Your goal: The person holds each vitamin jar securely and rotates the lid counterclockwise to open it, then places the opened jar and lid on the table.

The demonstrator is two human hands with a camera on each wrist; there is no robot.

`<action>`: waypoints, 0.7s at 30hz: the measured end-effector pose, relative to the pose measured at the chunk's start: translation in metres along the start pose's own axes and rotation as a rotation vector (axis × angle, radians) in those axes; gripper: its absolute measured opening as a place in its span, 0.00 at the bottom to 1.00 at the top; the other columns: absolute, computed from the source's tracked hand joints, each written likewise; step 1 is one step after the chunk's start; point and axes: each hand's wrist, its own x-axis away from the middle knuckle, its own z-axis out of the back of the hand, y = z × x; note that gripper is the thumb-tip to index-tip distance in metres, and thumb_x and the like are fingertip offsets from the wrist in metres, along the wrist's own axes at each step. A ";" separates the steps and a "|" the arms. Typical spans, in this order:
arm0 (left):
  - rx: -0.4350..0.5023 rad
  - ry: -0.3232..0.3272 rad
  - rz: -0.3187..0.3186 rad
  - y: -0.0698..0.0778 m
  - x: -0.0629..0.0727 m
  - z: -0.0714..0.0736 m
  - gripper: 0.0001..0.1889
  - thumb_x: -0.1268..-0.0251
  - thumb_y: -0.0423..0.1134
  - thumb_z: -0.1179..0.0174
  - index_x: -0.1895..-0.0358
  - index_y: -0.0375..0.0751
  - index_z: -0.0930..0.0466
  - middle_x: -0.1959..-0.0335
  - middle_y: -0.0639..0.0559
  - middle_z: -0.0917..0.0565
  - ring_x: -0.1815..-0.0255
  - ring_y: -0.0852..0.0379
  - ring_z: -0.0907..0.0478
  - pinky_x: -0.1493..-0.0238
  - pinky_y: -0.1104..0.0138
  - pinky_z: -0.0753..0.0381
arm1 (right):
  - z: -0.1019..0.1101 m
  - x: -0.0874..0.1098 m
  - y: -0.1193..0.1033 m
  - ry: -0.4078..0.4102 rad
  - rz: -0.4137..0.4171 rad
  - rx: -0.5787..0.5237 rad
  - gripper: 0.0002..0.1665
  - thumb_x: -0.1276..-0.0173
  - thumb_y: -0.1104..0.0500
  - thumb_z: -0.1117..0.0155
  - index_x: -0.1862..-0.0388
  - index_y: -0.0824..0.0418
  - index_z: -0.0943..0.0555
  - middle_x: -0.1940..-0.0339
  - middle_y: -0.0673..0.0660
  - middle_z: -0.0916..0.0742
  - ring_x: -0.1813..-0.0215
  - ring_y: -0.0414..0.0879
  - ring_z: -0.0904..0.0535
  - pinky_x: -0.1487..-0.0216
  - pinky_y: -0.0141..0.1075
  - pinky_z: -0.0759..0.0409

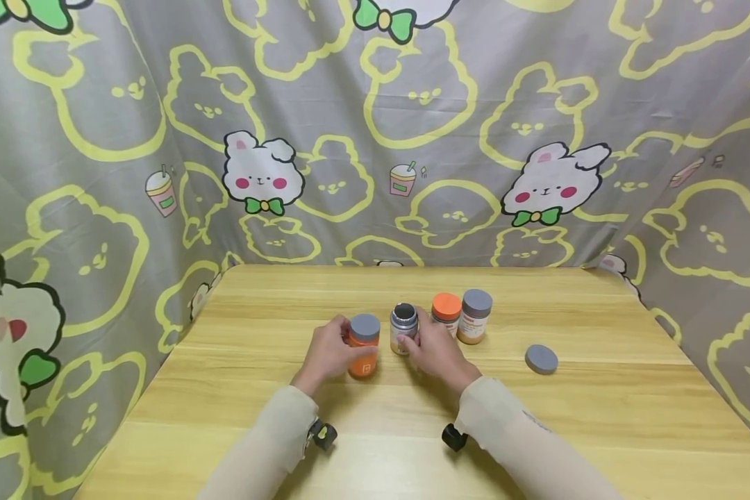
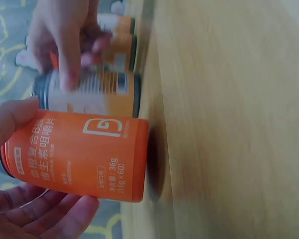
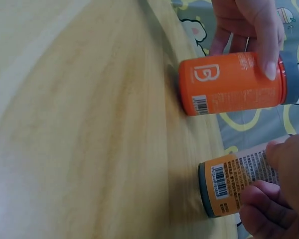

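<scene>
2 sleeves (image 1: 269, 430) run from the bottom edge to mid-frame, where the left hand (image 1: 330, 353) grips an upright orange bottle (image 1: 364, 365) and the right hand (image 1: 435, 351) an upright lidless bottle (image 1: 402, 326) just right of it, a loose gray lid (image 1: 542, 359) lying right of centre, nearer the right hand.

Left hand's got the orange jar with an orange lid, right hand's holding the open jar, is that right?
No: the head view shows a gray lid on the orange jar in the left hand; the right hand does hold the open jar.
</scene>
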 end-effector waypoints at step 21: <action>-0.020 -0.140 -0.122 0.021 0.011 -0.017 0.25 0.54 0.47 0.23 0.57 0.39 0.24 0.63 0.50 0.18 0.61 0.54 0.20 0.57 0.58 0.21 | 0.001 -0.008 0.001 0.001 -0.077 0.011 0.35 0.28 0.56 0.42 0.30 0.72 0.41 0.83 0.54 0.21 0.83 0.40 0.27 0.81 0.35 0.28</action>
